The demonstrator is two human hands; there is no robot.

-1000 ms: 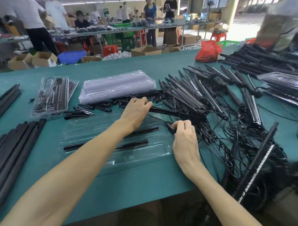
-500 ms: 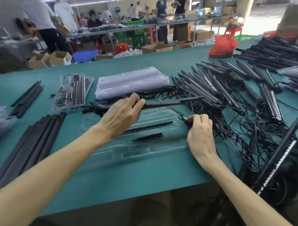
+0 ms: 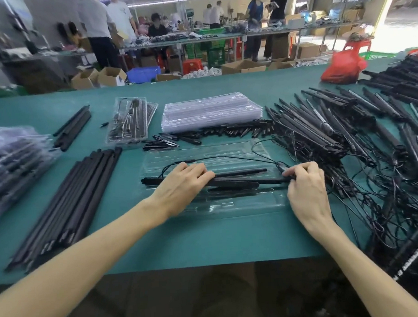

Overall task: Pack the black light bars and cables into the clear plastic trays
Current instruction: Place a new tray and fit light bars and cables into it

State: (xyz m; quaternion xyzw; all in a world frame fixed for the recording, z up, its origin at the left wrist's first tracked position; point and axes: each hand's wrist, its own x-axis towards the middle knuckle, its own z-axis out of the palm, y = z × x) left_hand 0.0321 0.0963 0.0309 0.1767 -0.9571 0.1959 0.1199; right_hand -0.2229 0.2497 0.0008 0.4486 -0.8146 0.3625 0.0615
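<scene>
— Seating that bar now?

— Yes. My left hand point(image 3: 183, 185) lies over the long black light bar point(image 3: 235, 182) near its left end, grasping it with the fingers draped across the top. My right hand point(image 3: 306, 188) pinches the opposite end between its fingertips. The bar runs lengthwise above the clear moulded plastic tray point(image 3: 228, 211), directly beneath both hands. I cannot tell whether it touches the tray yet.

— What gets it in cleanly?

— I'd line it up parallel with the tray's long grooves and lower both ends together. If one end goes first, the bar will probably ride up over a ridge. A slim black rod point(image 3: 239, 173) already sits in the channel just beyond my left fingertips, so this bar belongs in the groove nearer my wrists. After that I'd press along its length until it sits below the rim.

— And the lead?

— The thin black cable point(image 3: 227, 157) arcs beyond my left knuckles and back to a small inline block point(image 3: 280, 166) beside my right fingertips. To the right of my right hand lies the tangled heap of bars and wires point(image 3: 321, 135), and I can't see whether this cable is caught in it. I'd draw it free gently before coiling it into the tray, or the whole tangle may drag along.
</scene>
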